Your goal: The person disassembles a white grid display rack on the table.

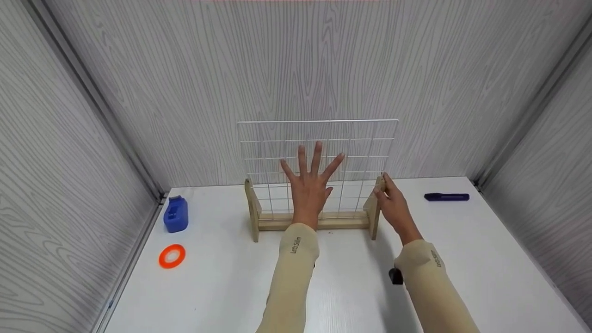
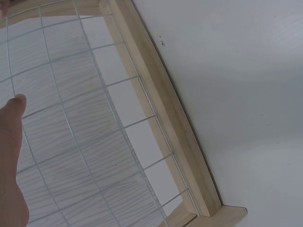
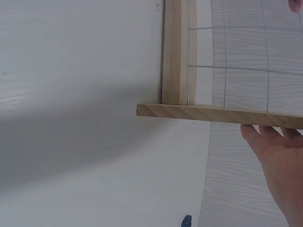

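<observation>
Left hand (image 1: pixel 311 185) spread flat against the wire grid (image 1: pixel 365 138); right hand (image 1: pixel 393 206) grip loosely open, fingers touching the wooden stand (image 1: pixel 375 210) end

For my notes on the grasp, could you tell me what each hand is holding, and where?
The left hand holds nothing; its spread fingers lie flat against the wire grid. The right hand rests on the right end piece of the wooden stand, near its top.

Wire grid (image 1: pixel 356 152) blocks the middle – open tabletop (image 1: pixel 351 286) in front
</observation>
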`<state>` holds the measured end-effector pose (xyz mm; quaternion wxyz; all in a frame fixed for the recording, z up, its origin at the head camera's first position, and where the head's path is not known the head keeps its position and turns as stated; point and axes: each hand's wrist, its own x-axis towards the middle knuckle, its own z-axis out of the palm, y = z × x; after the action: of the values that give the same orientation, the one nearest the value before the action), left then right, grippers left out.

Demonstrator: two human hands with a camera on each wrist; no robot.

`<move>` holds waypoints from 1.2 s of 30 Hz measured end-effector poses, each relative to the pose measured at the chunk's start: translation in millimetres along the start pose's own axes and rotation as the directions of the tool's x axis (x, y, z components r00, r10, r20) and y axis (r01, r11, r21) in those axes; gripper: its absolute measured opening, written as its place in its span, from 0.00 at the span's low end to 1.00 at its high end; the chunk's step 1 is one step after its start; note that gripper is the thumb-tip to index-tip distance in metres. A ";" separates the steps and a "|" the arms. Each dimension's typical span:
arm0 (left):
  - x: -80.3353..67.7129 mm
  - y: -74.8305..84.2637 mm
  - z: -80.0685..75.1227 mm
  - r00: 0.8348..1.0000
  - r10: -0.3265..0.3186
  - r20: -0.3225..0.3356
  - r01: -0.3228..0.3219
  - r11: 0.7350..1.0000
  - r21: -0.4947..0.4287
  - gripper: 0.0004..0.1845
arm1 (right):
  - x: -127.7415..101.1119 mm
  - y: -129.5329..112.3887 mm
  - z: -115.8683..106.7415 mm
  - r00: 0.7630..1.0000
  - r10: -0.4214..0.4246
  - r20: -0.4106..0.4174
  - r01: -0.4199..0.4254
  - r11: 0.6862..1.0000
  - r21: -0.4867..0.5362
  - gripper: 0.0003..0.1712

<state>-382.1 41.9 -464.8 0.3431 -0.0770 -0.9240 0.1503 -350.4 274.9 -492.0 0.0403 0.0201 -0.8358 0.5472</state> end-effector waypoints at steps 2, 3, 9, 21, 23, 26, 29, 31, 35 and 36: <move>1.0 0.2 0.5 1.000 -0.007 -0.010 0.006 1.000 -0.014 0.58 | -0.2 -0.5 0.3 1.000 -0.001 -0.007 0.001 1.000 0.002 0.38; 1.7 0.3 0.5 1.000 -0.009 -0.011 0.009 1.000 -0.022 0.58 | -0.3 -0.7 0.4 1.000 -0.001 -0.011 0.001 1.000 0.003 0.38; 6.8 0.8 0.5 1.000 -0.017 0.011 0.017 0.999 -0.045 0.64 | -0.8 1.0 -0.2 0.999 -0.011 -0.034 0.010 0.999 -0.032 0.36; -0.9 1.2 7.4 0.998 0.008 -0.062 -0.010 1.000 -0.028 0.55 | -4.1 2.3 1.6 0.999 -0.009 -0.045 0.007 0.999 -0.034 0.35; -0.2 1.0 7.8 0.996 0.008 -0.085 -0.011 1.000 -0.030 0.55 | -3.9 2.4 0.8 0.999 -0.021 -0.045 0.020 0.999 -0.029 0.34; 0.8 0.6 8.3 0.992 0.009 -0.123 -0.014 0.999 -0.035 0.55 | -2.9 2.7 -0.3 0.998 -0.030 -0.052 0.029 0.999 -0.024 0.34; 0.8 0.7 9.3 0.988 0.007 -0.157 -0.015 0.999 -0.047 0.53 | -2.0 2.9 -0.9 0.998 -0.023 -0.058 0.021 0.999 -0.034 0.34; 0.5 0.7 10.2 0.985 0.004 -0.171 -0.014 0.998 -0.055 0.53 | -1.8 2.7 -0.9 0.998 -0.021 -0.056 0.019 0.999 -0.045 0.34; 1.2 0.7 12.6 0.979 -0.007 -0.205 -0.009 0.997 -0.077 0.53 | -1.6 0.9 -0.3 0.998 -0.023 -0.058 0.020 0.998 -0.064 0.34; 1.4 0.5 12.8 0.977 -0.009 -0.213 -0.009 0.996 -0.084 0.53 | -1.4 0.5 0.0 0.998 -0.027 -0.060 0.023 0.997 -0.069 0.34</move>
<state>-391.6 39.9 -473.3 0.4365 -0.1071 -0.8875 0.1017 -349.0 275.1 -492.5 0.0731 0.0124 -0.8520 0.5183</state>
